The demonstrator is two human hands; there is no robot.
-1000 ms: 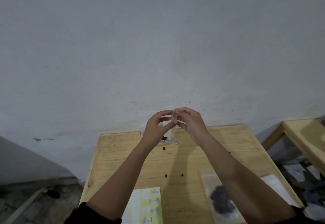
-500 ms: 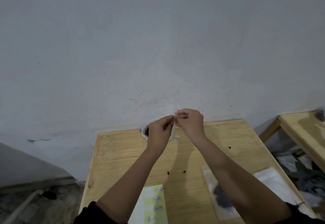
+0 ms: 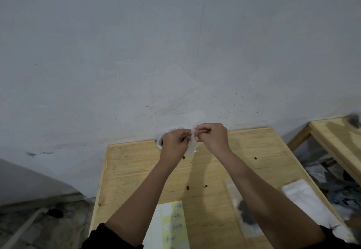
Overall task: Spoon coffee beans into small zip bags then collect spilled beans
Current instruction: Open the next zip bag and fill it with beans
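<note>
small clear plastic zip bag (image 3: 191, 147) above the pale wooden table (image 3: 254, 151) | left hand (image 3: 174, 143), right hand (image 3: 214, 137) pinch its mouth | likely light, limp, slippery: hold the top edges

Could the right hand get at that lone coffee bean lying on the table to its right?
Probably, but not at once: the right hand and left hand both pinch the small clear bag. Nothing lies between it and the bean, so once it lets go the way looks free.
</note>
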